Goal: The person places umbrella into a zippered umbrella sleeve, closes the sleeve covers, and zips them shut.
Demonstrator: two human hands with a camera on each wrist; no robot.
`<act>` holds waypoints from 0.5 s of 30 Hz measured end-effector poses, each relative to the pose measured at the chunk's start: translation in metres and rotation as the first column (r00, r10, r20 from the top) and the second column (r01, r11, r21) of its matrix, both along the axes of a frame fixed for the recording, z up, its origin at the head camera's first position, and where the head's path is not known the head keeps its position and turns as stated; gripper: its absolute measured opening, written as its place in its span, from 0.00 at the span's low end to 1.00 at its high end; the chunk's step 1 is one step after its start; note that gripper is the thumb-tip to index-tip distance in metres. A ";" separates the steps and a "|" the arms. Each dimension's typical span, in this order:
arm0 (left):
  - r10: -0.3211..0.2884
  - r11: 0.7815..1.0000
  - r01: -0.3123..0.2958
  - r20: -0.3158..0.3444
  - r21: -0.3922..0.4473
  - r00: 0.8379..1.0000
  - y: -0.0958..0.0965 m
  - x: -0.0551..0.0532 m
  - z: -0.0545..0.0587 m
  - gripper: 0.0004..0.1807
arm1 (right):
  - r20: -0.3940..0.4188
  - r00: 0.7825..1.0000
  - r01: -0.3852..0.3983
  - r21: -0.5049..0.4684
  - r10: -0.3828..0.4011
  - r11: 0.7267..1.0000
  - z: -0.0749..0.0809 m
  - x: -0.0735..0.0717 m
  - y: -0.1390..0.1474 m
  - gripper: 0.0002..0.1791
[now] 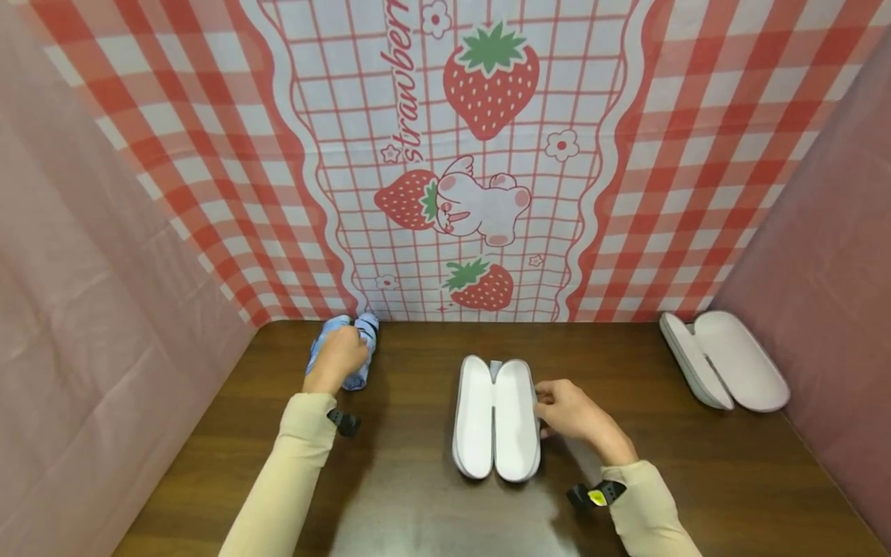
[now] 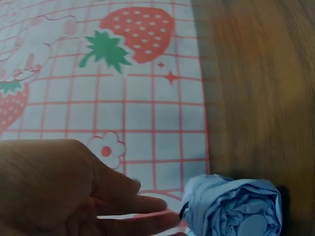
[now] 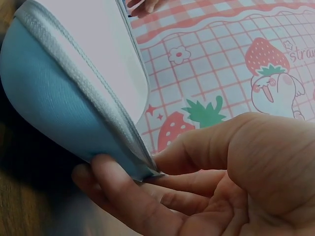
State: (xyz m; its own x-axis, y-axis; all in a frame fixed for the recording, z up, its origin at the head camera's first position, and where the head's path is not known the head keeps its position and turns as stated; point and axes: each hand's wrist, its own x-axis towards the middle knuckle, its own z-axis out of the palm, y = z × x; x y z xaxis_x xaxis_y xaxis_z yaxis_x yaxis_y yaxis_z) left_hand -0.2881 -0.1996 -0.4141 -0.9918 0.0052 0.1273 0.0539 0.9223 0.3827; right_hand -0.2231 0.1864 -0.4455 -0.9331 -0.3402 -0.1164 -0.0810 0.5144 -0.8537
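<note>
Mid-table (image 1: 411,510), my right hand (image 1: 574,414) pinches the right rim of an unfolded case (image 1: 516,425). Another unfolded case (image 1: 741,363) lies by the far right corner; toward the far left corner, my left hand (image 1: 339,356) holds its fingers nearly straight at a blue bundle (image 2: 234,209).

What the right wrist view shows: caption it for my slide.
Right hand gripping the edge of an open blue case, strawberry-print backdrop beyond.

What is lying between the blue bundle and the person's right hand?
In the head view: the open middle case, touching the right hand, then bare table toward the bundle.
</note>
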 end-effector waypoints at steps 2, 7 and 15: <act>0.004 1.000 -0.004 0.020 0.004 1.000 0.000 -0.004 -0.003 0.12 | -0.005 1.000 0.000 0.010 0.000 1.000 0.000 0.000 0.001 0.22; 0.048 0.998 -0.050 0.049 0.034 0.998 0.001 -0.012 -0.007 0.11 | -0.010 1.000 -0.009 0.020 0.009 1.000 0.001 0.001 0.000 0.24; 0.078 0.997 -0.078 0.022 -0.002 0.997 0.001 -0.019 -0.012 0.13 | 0.014 1.000 0.009 0.035 -0.009 0.999 -0.002 0.000 -0.001 0.24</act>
